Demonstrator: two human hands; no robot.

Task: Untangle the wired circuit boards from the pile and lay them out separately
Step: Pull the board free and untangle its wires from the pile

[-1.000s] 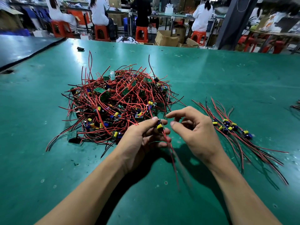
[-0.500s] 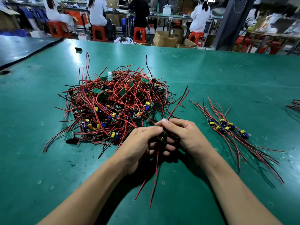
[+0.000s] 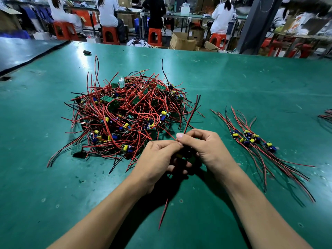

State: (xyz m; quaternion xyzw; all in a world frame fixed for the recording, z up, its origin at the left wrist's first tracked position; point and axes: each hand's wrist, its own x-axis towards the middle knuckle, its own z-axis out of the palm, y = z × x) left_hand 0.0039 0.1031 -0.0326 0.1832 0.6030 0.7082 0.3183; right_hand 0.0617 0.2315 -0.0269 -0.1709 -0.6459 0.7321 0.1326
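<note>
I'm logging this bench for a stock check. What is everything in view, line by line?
tangled pile: one, red and black wires with green boards, table centre-left
laid-out boards: several, red and black wires with yellow and blue parts, right of the hands
wire bundle: one, red and black, cut off at far right edge
held wired board: one, red and black wires, between both hands
small object: one, black, far side of table
table: one, green
stools: at least four, red, behind the table
cardboard boxes: several, brown, on the floor behind
people: at least four, mostly in white, background
left hand: one, holds the board
right hand: one, pinches its wires
</note>
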